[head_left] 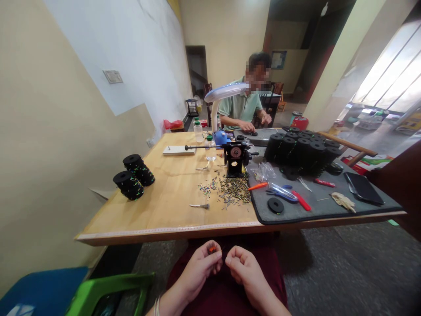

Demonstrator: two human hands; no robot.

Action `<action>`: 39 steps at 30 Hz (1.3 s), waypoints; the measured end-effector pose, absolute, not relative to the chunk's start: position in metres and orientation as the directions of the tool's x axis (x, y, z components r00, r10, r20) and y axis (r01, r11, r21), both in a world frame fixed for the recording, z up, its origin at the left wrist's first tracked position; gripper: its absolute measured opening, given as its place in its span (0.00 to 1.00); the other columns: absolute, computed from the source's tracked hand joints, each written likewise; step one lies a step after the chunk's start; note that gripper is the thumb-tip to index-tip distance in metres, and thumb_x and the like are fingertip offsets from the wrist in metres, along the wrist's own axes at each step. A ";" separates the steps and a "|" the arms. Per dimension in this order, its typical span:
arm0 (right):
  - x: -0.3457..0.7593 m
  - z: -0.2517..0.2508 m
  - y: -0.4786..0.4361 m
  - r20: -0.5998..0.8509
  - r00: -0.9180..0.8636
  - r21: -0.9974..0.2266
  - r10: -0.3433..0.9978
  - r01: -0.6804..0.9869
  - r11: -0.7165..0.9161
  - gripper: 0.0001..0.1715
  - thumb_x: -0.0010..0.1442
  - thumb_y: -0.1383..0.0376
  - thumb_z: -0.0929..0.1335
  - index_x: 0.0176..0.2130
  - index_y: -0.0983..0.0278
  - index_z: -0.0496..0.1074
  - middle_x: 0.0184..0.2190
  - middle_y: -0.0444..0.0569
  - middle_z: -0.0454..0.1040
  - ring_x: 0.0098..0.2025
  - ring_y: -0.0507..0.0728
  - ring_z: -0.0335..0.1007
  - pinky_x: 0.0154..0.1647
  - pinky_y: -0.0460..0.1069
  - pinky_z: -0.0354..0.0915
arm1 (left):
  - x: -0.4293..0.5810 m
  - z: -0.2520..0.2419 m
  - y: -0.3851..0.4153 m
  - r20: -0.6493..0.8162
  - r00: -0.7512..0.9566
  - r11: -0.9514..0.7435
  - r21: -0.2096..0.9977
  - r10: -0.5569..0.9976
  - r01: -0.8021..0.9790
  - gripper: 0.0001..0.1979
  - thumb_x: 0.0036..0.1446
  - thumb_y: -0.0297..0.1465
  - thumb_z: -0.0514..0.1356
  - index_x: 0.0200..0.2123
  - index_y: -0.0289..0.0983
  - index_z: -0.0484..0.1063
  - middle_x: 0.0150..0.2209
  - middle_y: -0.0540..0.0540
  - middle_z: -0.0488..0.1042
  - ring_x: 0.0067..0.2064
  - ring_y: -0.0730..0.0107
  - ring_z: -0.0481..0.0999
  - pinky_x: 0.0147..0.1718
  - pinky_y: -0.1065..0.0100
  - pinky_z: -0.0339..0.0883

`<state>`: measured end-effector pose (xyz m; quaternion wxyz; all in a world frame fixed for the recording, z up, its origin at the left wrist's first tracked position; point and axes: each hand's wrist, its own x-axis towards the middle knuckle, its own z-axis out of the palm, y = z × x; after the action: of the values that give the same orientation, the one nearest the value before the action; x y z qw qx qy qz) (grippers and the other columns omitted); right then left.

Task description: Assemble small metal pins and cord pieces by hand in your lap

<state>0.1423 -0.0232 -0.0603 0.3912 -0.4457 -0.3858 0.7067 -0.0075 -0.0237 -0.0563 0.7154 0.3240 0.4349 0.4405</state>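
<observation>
My left hand (208,260) is closed in front of the table edge, above my lap. Between its fingers shows a small orange and dark thing (212,249), too small to name. Close beside it, my right hand (241,265) is pinched, thumb against forefinger; whatever lies in that pinch is too fine to make out. Both hands are apart by a narrow gap. Beyond them on the wooden table (148,215) lie a small brush (199,206) and a heap of small dark and gold pieces (235,189), with tiny coloured bits (207,188) to its left.
A black hand-crank winder (235,158) stands behind the heap, under a desk lamp (226,91). Black spools stand left (128,184) and right (296,151). The grey mat (263,210) bears pliers (284,192). Across the table sits a person (241,107). A green stool (112,283) is lower left.
</observation>
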 end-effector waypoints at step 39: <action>0.144 -0.067 -0.019 -0.329 -0.266 -0.888 0.906 -0.240 -0.393 0.26 0.45 0.46 0.73 0.26 0.63 0.62 0.11 0.30 0.53 0.13 0.43 0.41 0.15 0.42 0.37 | -0.006 -0.056 -0.024 -0.242 0.234 0.271 0.957 0.942 -0.100 0.13 0.50 0.39 0.64 0.27 0.36 0.67 0.19 0.54 0.65 0.22 0.75 0.61 0.24 0.72 0.56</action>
<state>0.1445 -0.0187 -0.0665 0.4072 -0.4485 -0.3711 0.7038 -0.0065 -0.0237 -0.0562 0.6448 0.4488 0.4688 0.4038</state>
